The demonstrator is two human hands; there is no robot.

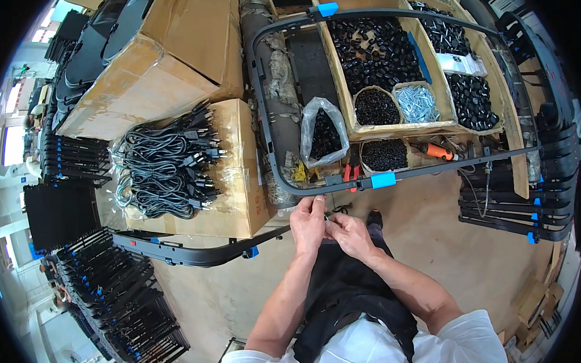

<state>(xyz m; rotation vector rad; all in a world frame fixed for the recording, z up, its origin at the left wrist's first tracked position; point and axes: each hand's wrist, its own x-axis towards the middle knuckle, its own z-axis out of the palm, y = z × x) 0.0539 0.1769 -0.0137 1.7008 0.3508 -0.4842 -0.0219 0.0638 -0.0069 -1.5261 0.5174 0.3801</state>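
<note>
My left hand (307, 226) is closed just below the near edge of a large black rounded frame (349, 184), its fingertips close to the bar; I cannot tell whether they touch it. Right beside it, my right hand (353, 238) is closed in a pinch, its fingertips meeting the left ones. A small dark, greenish bit shows between the two hands, too small to name. The frame lies over the bench and bears blue clips (382, 180). Close to the hands are red-handled pliers (351, 173) and an open plastic bag (324, 132) of small black parts.
A wooden tray (409, 129) holds black parts and silver screws (416, 104). An orange-and-black power tool (438, 151) lies beside it. At left, bundled black power cords (168, 163) rest on a cardboard box (242, 173). Stacked black frames (522, 214) stand at right.
</note>
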